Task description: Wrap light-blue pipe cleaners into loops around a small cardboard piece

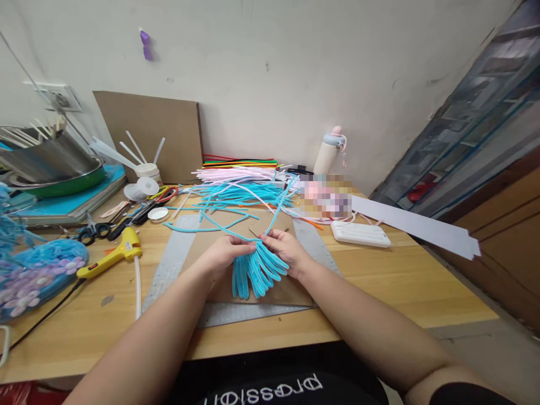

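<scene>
My left hand (224,253) and my right hand (285,249) meet over a brown cardboard sheet (291,289) near the desk's front. Both pinch the top of a bundle of folded blue pipe cleaner loops (257,273) that fans down toward me. A long blue pipe cleaner strand (276,211) rises from the pinch point toward a loose pile of blue pipe cleaners (236,197) further back. Pink pipe cleaners (236,174) and a stack of mixed colours (240,163) lie behind that pile.
A yellow glue gun (112,256), black scissors (93,232) and small tools lie at the left. A metal pot (46,160) sits on books. A white case (360,233), a long paper strip (413,225) and a bottle (331,152) are at the right. Flower pieces (37,275) rest at the far left.
</scene>
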A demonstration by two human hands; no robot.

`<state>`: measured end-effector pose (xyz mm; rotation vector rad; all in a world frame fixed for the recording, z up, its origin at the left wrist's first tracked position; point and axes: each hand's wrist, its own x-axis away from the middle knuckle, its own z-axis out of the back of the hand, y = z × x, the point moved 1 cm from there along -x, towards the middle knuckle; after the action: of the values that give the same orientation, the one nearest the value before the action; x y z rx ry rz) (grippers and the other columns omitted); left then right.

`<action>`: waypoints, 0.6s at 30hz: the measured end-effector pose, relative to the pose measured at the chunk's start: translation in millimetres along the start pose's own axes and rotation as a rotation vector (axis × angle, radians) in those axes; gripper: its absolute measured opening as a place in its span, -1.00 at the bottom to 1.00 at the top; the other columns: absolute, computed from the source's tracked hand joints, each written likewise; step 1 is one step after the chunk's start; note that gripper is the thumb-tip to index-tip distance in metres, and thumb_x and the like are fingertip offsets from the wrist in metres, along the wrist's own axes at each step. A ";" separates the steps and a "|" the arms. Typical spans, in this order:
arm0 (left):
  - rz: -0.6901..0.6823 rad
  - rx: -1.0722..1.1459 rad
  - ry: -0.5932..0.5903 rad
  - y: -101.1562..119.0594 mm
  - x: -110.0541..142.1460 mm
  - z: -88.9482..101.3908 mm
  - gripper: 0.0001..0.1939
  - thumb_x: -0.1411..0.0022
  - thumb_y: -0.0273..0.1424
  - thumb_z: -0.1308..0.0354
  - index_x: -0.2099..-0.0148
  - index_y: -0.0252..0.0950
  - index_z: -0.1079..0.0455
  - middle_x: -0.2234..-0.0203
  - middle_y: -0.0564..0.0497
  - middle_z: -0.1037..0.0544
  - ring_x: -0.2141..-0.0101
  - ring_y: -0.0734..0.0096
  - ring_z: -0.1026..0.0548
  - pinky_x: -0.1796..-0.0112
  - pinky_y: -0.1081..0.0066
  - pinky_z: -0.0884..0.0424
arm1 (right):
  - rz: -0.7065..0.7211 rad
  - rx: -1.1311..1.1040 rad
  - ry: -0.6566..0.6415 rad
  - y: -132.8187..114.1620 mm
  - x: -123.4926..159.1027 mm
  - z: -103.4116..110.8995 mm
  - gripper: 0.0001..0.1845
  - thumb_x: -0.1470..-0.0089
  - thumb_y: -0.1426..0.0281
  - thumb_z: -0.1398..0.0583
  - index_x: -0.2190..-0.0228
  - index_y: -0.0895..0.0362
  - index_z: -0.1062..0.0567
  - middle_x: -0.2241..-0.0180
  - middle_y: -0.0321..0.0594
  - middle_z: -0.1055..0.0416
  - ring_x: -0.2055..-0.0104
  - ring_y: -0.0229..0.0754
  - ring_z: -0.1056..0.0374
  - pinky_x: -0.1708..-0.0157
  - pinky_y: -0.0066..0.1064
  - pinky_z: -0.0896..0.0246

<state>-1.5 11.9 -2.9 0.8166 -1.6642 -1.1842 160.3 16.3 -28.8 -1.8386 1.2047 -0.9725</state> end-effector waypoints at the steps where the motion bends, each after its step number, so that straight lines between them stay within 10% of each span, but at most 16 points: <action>1: 0.005 0.036 0.002 -0.1 -0.3 -0.3 -0.74 0.15 -0.35 -0.33 0.36 -0.41 -0.51 0.48 -0.10 -0.59 0.46 0.32 -0.50 0.30 0.36 -0.35 | -0.002 -0.016 0.002 0.1 -0.3 0.4 -0.70 0.26 0.28 -0.34 0.45 0.16 -0.43 0.56 -0.31 -0.42 0.52 -0.29 -0.31 0.46 -0.45 -0.17; 12: -0.013 0.388 0.220 -2.6 -8.6 9.1 -0.76 0.11 -0.37 -0.32 0.32 -0.33 -0.49 0.45 0.00 -0.58 0.47 0.42 -0.49 0.37 0.44 -0.38 | -0.116 -0.158 -0.043 -4.6 -1.8 4.2 -0.75 0.27 0.49 -0.09 0.42 0.13 -0.41 0.52 -0.30 -0.39 0.54 -0.28 -0.28 0.48 -0.41 -0.19; 18: -0.017 0.267 0.118 0.8 -1.3 1.3 -0.71 0.15 -0.36 -0.34 0.31 -0.38 -0.50 0.41 -0.07 -0.59 0.41 0.32 -0.51 0.31 0.38 -0.36 | -0.078 -0.118 0.018 -17.5 -0.7 10.2 -0.80 0.07 0.28 -0.13 0.43 0.16 -0.44 0.46 -0.23 -0.41 0.48 -0.27 -0.31 0.49 -0.45 -0.17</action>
<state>-2.3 13.7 -2.7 1.0473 -1.7412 -0.9171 175.9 23.9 -18.4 -1.9861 1.2328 -0.9800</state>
